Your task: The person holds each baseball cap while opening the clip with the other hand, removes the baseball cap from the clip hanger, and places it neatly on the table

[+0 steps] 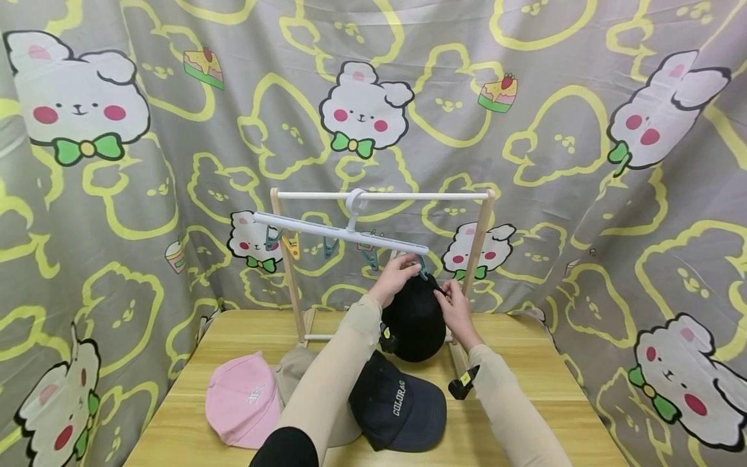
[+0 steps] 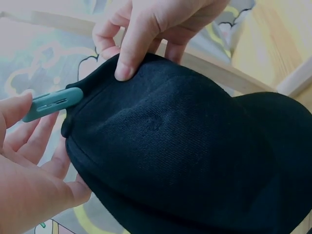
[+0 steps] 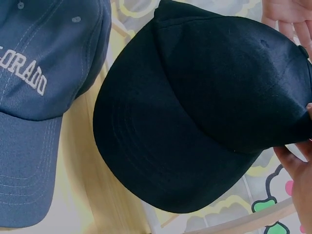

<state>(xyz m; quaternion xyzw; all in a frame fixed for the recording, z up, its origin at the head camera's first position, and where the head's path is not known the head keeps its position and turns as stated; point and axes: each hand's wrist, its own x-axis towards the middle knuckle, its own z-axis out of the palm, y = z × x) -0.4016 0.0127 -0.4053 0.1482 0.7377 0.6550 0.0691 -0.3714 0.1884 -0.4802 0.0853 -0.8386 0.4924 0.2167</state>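
Observation:
A black cap (image 1: 415,321) hangs below the low right end of a pale hanger (image 1: 341,231). My left hand (image 2: 41,170) pinches a teal clip (image 2: 53,104), whose tip overlaps the cap's edge in the left wrist view. My right hand (image 1: 456,310) grips the same edge a little farther along, its thumb lying on the fabric and its other fingers behind. Brim down, the cap shows its visor (image 3: 146,146) in the right wrist view. More clips dangle along the hanger, among them a yellow clip (image 1: 290,246).
The hanger hooks over the white top bar (image 1: 315,195) of a wooden rack standing on the table (image 1: 525,383). In front lie a pink cap (image 1: 242,402), a beige cap (image 1: 297,360) partly behind my left arm, and a navy cap (image 1: 408,408) with "COLORADO" lettering. A patterned curtain (image 1: 443,162) surrounds the table.

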